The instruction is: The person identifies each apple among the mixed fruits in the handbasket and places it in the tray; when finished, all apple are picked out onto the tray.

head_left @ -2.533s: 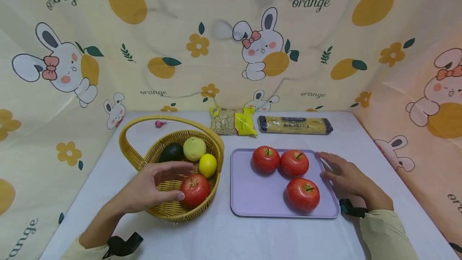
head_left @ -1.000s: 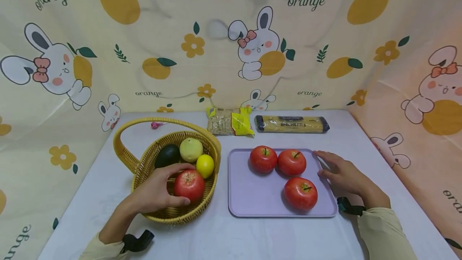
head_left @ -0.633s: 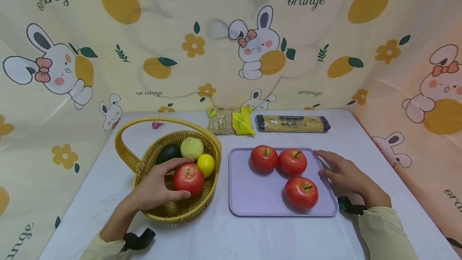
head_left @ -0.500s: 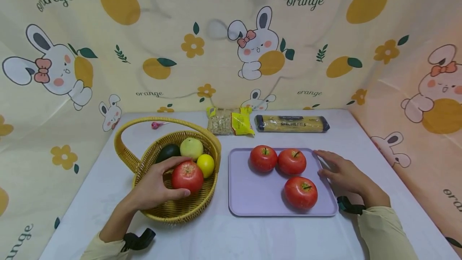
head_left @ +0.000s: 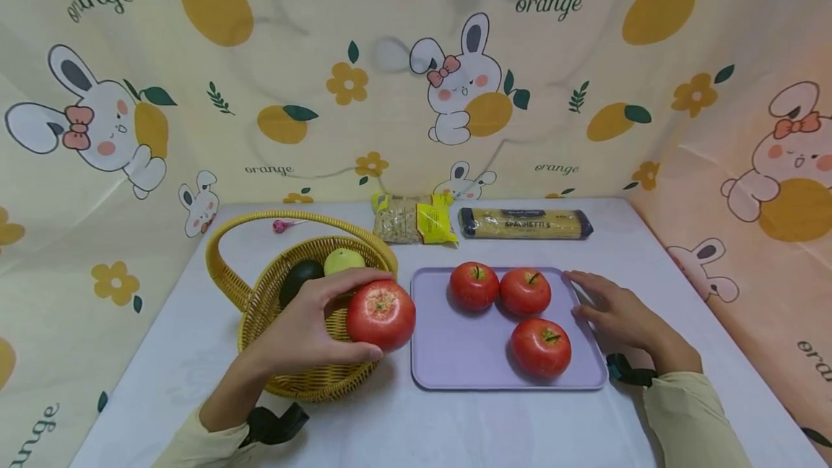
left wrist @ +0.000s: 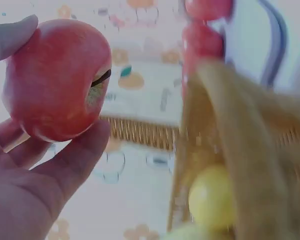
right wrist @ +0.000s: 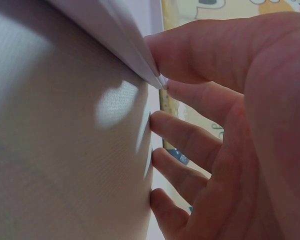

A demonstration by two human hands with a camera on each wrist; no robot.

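My left hand point(head_left: 305, 327) grips a red apple point(head_left: 382, 315) between thumb and fingers, above the right rim of the wicker basket point(head_left: 321, 392). The left wrist view shows this apple point(left wrist: 60, 80) with its dark stem. Inside the basket are a dark green avocado-like fruit point(head_left: 300, 280) and a pale green round fruit point(head_left: 343, 260). A yellow lemon-like fruit point(left wrist: 212, 197) appears in the left wrist view but is hidden in the head view. My right hand point(head_left: 627, 318) touches the right edge of the lilac tray point(head_left: 455, 363) with thumb and forefinger; its other fingertips meet the white cloth.
Three red apples lie on the tray: back left point(head_left: 474, 286), back middle point(head_left: 525, 291) and front right point(head_left: 541, 347). Behind stand a yellow-and-clear bag point(head_left: 416, 219) and a spaghetti pack point(head_left: 526, 224). A small pink item point(head_left: 282, 225) lies behind the basket's tall handle point(head_left: 227, 269).
My left hand closed round the red apple in the basket, lifted it and carried it right, to above the basket's rim. My right hand has stayed at the tray's edge.
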